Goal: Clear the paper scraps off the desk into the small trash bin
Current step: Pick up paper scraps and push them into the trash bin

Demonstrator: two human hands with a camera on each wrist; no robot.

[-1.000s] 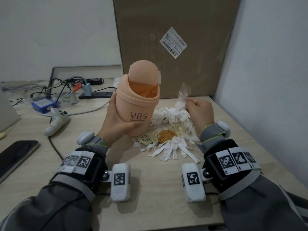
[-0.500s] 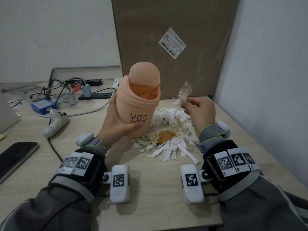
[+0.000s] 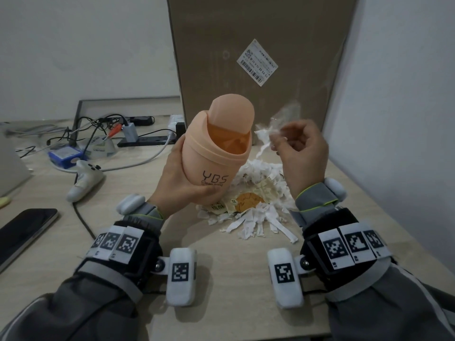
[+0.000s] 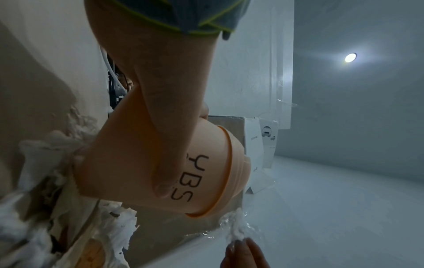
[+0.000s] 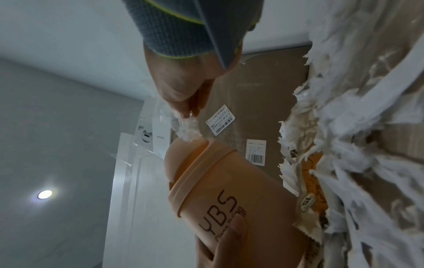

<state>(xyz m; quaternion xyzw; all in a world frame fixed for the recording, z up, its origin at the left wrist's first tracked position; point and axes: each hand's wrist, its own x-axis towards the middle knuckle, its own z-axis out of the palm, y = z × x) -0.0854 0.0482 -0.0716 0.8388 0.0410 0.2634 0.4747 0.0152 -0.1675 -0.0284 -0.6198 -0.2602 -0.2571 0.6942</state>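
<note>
My left hand (image 3: pixel 177 178) grips the small peach trash bin (image 3: pixel 216 148), marked YBS, and holds it tilted above the desk with its swing lid tipped back. The same bin (image 4: pixel 146 163) fills the left wrist view, and the bin (image 5: pixel 220 190) also shows in the right wrist view. My right hand (image 3: pixel 300 146) pinches a clear plastic wrapper with a few white paper scraps (image 3: pixel 273 129) just right of the bin's opening; the held scraps (image 5: pixel 187 131) hang at the lid's edge. A pile of white paper shreds (image 3: pixel 253 200) with an orange-printed wrapper lies on the desk under both hands.
A tall cardboard box (image 3: pixel 256 52) stands behind the pile, with a grey wall to the right. Cables, a blue box (image 3: pixel 65 157) and a white game controller (image 3: pixel 85 180) lie at the back left. A black phone (image 3: pixel 22 230) sits near the left edge.
My right hand has lifted the wrapper and scraps off the pile and carried them left toward the bin's opening. The bin has stayed raised in my left hand.
</note>
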